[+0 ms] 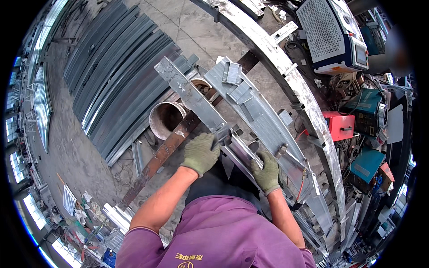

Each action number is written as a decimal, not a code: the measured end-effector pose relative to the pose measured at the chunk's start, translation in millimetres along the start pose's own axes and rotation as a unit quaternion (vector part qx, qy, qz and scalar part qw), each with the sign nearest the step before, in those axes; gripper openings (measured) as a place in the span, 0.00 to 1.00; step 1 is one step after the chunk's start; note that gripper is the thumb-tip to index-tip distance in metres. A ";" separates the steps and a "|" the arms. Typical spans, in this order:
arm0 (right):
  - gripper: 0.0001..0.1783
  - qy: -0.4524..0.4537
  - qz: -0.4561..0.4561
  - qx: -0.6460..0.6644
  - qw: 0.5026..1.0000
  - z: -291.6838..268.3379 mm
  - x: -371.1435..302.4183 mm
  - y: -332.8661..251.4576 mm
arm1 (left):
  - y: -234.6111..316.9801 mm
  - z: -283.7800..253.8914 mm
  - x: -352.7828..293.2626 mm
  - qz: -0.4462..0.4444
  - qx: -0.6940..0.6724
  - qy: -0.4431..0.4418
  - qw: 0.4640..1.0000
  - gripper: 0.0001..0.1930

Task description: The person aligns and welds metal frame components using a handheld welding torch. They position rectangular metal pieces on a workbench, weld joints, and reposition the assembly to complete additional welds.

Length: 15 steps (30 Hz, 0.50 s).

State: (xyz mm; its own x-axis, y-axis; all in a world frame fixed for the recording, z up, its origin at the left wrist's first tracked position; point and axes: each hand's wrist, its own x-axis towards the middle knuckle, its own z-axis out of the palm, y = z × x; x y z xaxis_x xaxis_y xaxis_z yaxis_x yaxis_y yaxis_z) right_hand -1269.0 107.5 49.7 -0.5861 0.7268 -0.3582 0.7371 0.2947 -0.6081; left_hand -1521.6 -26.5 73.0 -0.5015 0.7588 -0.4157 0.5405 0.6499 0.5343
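Note:
Green work gloves cover both hands. My left hand is closed at the near end of a wide galvanised steel bar, which slants away to the far left. Its fingertips curl over a small dark part there, too hidden to name. My right hand grips a narrow grooved metal channel, thumb on its upper side. The channel's far end sits close to the bar's near end; whether they touch I cannot tell. Beyond my right hand, a broad galvanised plate carries short cut metal pieces and a hammer-like tool.
A rusty beam crosses under the bar, beside a wide pipe. Many long steel profiles lie stacked on the floor at left. A long white-grey frame curves along the right, before a red box and a perforated machine.

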 end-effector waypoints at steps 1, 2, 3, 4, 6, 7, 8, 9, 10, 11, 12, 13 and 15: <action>0.23 -0.008 -0.011 -0.013 1.000 0.1 3.7 0.5 | 0.4 6.5 5.1 0.030 0.028 -0.004 0.999 0.16; 0.23 -0.017 -0.020 -0.027 0.999 -0.3 6.6 -0.7 | 2.3 12.5 8.5 0.039 0.036 -0.005 0.999 0.16; 0.23 -0.022 -0.030 -0.041 0.999 -0.3 8.3 -2.3 | 4.7 17.9 11.2 0.048 0.044 -0.005 0.998 0.16; 0.24 -0.026 -0.039 -0.054 0.997 0.1 9.7 -4.5 | 6.9 22.3 13.6 0.056 0.053 -0.005 0.997 0.16; 0.24 -0.032 -0.046 -0.075 0.996 2.5 11.1 -5.7 | 10.1 30.4 19.3 0.041 0.071 -0.025 0.996 0.18; 0.25 -0.036 -0.045 -0.083 0.995 5.4 11.5 -4.7 | 9.8 36.4 20.4 0.032 0.081 -0.030 0.996 0.19; 0.25 -0.041 -0.044 -0.090 0.994 8.3 11.7 -4.4 | 10.0 40.7 20.9 0.023 0.093 -0.034 0.995 0.20; 0.25 -0.060 -0.031 -0.084 0.994 10.8 13.2 -4.8 | 10.4 44.6 21.3 0.015 0.095 -0.040 0.995 0.21; 0.25 -0.079 -0.019 -0.078 0.994 13.2 15.8 -5.5 | 10.9 48.1 21.6 0.007 0.096 -0.045 0.994 0.22; 0.26 -0.095 -0.004 -0.072 0.993 14.8 16.9 -4.8 | 12.3 51.6 22.5 0.003 0.099 -0.053 0.994 0.23; 0.27 -0.092 -0.018 -0.079 0.992 18.0 17.2 -2.8 | 12.9 54.6 23.2 -0.002 0.108 -0.058 0.992 0.23; 0.28 -0.089 -0.031 -0.086 0.992 21.8 17.4 -0.3 | 13.4 57.4 23.9 -0.007 0.118 -0.063 0.991 0.24; 0.31 -0.096 -0.043 -0.106 0.989 25.6 20.4 -1.5 | 12.4 63.5 24.3 -0.019 0.125 -0.059 0.990 0.26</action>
State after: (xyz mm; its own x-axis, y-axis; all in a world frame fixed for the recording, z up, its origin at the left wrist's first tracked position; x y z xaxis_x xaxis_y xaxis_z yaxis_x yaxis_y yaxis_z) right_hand -1290.6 106.0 25.1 -0.6869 0.5689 -0.4522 0.7245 0.4882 -0.4865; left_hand -1484.2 2.7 22.8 -0.4500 0.7234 -0.5236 0.6804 0.6575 0.3236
